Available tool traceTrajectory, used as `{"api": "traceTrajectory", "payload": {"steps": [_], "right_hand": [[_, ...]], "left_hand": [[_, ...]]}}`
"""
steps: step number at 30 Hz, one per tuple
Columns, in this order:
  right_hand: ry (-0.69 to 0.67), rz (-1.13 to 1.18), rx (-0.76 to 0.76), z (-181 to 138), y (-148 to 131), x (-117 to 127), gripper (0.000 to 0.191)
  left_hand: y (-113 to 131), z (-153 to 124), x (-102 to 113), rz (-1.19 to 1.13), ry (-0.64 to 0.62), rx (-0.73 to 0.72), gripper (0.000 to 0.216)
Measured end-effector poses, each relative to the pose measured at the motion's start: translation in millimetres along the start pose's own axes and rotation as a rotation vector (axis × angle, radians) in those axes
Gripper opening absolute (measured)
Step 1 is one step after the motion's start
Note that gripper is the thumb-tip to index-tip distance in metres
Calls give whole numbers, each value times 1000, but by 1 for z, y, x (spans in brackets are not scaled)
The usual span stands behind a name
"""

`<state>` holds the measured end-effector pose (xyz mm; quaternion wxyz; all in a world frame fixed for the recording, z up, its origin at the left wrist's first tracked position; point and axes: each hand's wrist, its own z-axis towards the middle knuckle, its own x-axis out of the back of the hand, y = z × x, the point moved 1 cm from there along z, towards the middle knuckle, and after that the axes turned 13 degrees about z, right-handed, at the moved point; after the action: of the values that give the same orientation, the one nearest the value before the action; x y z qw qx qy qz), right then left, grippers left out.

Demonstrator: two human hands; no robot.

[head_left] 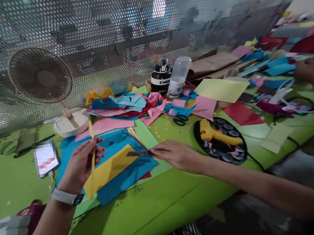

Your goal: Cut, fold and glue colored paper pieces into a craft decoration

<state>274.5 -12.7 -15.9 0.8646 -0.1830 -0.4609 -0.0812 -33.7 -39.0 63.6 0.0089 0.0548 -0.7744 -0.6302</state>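
My left hand [81, 163] pinches the upper edge of a yellow paper sheet [106, 173] and lifts it off a blue sheet [124, 176] on the green table [149, 212]. A white watch sits on that wrist. My right hand [175, 154] lies low on the table with its fingers at the handles of a pair of grey scissors [139, 153], whose blades point left toward the yellow sheet. How firmly the fingers hold the scissors is unclear.
A white desk fan [42, 79] and a phone [45, 158] are at the left. Coloured paper scraps [131, 108], two bottles [168, 77], black scissors [180, 120] and a yellow glue gun [216, 133] on a black stand lie ahead. Another person's hand [311, 70] works at the right.
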Motion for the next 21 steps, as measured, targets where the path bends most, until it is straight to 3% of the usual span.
{"api": "traceTrajectory", "payload": {"steps": [9, 14, 21], "right_hand": [[88, -83, -342, 5, 37, 5, 34], [-107, -232, -713, 16, 58, 27, 34], [-259, -378, -1112, 24, 106, 47, 31]], "left_hand": [[-17, -10, -9, 10, -43, 63, 14], [-31, -16, -4, 54, -69, 96, 18], [-41, -25, -9, 80, -111, 150, 32]]}}
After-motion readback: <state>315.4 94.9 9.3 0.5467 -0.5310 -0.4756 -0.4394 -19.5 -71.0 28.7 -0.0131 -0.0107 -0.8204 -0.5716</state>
